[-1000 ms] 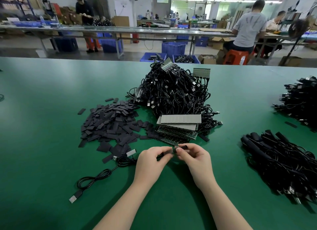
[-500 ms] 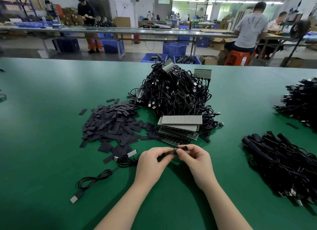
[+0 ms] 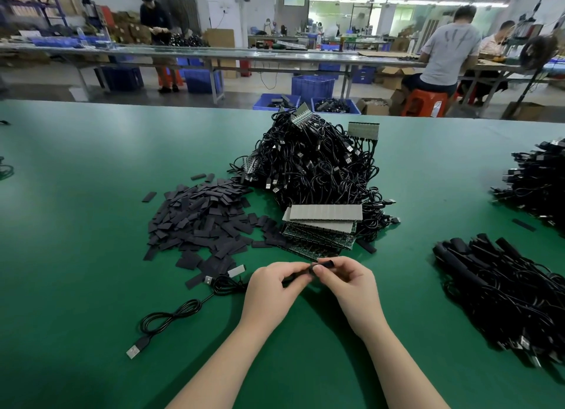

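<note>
Left forearm: bare, rising from bottom edge, angled inward | left hand (image 3: 269,292): back up, thumb and forefinger curled, pinching black sleeve (image 3: 326,263) | right forearm: bare, angled inward | right hand (image 3: 348,289): fingertips curled, pinching same sleeve | fingertips meeting.

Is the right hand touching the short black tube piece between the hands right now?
Touching. The head view shows the right hand pinching the short black tube piece, with no gap visible; the left hand pinches its other end.
</note>
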Demonstrator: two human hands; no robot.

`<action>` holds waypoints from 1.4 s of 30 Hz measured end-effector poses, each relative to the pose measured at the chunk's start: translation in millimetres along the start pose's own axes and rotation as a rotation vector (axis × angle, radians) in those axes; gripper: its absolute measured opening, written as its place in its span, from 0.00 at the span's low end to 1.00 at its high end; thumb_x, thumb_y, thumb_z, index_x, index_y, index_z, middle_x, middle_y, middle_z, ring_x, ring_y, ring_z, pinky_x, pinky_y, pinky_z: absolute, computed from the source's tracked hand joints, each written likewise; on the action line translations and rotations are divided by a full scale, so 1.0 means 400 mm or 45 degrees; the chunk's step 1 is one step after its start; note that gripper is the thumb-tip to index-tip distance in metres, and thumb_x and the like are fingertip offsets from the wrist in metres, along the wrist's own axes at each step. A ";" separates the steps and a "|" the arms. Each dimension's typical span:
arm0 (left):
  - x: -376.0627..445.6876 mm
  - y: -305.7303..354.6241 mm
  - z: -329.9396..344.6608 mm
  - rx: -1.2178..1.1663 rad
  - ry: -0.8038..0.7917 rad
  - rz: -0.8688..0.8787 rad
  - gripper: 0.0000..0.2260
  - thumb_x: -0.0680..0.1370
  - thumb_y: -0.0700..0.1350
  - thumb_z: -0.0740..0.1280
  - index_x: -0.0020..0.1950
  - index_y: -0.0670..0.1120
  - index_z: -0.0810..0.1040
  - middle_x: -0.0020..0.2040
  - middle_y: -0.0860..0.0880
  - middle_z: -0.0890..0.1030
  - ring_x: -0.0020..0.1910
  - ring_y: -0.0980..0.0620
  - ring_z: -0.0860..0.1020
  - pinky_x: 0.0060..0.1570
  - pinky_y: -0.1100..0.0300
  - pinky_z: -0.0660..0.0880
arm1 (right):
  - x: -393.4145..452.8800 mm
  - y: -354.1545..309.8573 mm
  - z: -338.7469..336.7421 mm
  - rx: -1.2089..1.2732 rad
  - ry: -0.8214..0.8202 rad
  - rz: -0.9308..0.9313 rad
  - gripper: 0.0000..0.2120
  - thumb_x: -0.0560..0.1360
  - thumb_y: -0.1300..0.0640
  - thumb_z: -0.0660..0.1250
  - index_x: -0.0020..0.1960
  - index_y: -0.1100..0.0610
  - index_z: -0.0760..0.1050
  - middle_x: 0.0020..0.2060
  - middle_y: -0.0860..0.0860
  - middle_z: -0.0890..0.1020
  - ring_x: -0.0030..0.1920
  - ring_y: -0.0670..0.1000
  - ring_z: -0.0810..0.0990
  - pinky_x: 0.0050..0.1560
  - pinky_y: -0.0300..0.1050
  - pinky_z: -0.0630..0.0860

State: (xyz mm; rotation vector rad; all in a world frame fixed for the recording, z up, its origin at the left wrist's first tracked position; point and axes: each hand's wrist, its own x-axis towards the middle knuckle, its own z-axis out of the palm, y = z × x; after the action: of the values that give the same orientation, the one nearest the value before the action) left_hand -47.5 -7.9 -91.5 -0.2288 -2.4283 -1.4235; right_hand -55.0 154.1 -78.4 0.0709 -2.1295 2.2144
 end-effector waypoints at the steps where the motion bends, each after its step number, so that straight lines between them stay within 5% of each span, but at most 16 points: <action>1: -0.001 0.000 0.000 0.009 -0.008 0.007 0.08 0.74 0.51 0.73 0.53 0.59 0.84 0.46 0.65 0.83 0.48 0.67 0.79 0.48 0.75 0.72 | -0.001 0.001 0.001 -0.004 0.012 -0.006 0.05 0.72 0.65 0.75 0.43 0.56 0.83 0.38 0.51 0.86 0.38 0.45 0.84 0.41 0.35 0.78; 9: 0.000 0.017 -0.006 0.032 -0.010 -0.032 0.13 0.74 0.52 0.72 0.52 0.70 0.76 0.46 0.75 0.78 0.48 0.70 0.78 0.47 0.76 0.71 | -0.005 -0.007 0.005 -0.034 -0.038 -0.023 0.07 0.72 0.64 0.75 0.44 0.53 0.84 0.39 0.50 0.87 0.39 0.43 0.84 0.40 0.32 0.77; 20: -0.008 0.024 -0.007 -0.082 0.017 -0.111 0.14 0.72 0.50 0.76 0.55 0.60 0.82 0.44 0.68 0.82 0.47 0.67 0.80 0.48 0.75 0.72 | -0.002 -0.009 0.000 -0.145 -0.113 0.018 0.07 0.73 0.60 0.75 0.43 0.47 0.85 0.39 0.53 0.86 0.39 0.46 0.82 0.43 0.41 0.78; 23: -0.012 0.034 -0.004 0.117 0.114 -0.088 0.15 0.71 0.53 0.76 0.57 0.57 0.83 0.44 0.64 0.83 0.47 0.61 0.80 0.53 0.65 0.74 | -0.003 -0.010 0.000 -0.106 -0.110 0.029 0.07 0.73 0.61 0.75 0.45 0.49 0.85 0.39 0.52 0.86 0.40 0.46 0.83 0.43 0.38 0.79; 28: -0.013 0.043 -0.006 0.347 0.188 -0.014 0.10 0.72 0.59 0.73 0.47 0.55 0.86 0.41 0.59 0.84 0.43 0.60 0.80 0.54 0.52 0.73 | -0.006 -0.006 0.001 -0.079 -0.090 0.020 0.06 0.74 0.61 0.74 0.46 0.50 0.84 0.35 0.50 0.86 0.37 0.43 0.82 0.41 0.34 0.77; 34: -0.011 0.033 0.001 0.325 0.100 0.098 0.12 0.76 0.45 0.72 0.59 0.53 0.83 0.52 0.58 0.84 0.51 0.60 0.80 0.60 0.55 0.72 | -0.002 -0.003 -0.002 0.041 0.019 0.034 0.05 0.74 0.63 0.74 0.46 0.54 0.84 0.39 0.51 0.87 0.37 0.43 0.82 0.42 0.35 0.78; 42: -0.019 0.027 0.008 0.558 0.206 0.228 0.06 0.72 0.46 0.76 0.48 0.54 0.85 0.43 0.59 0.84 0.44 0.59 0.80 0.50 0.65 0.65 | -0.005 -0.003 0.000 -0.008 -0.019 0.054 0.06 0.73 0.60 0.76 0.41 0.50 0.85 0.37 0.52 0.86 0.37 0.44 0.82 0.39 0.35 0.78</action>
State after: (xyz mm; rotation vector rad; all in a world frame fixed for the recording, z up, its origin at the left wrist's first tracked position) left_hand -37.7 0.4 -86.8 -0.2106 -2.4389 -0.7784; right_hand -52.7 154.1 -77.3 0.0422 -2.1650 2.2372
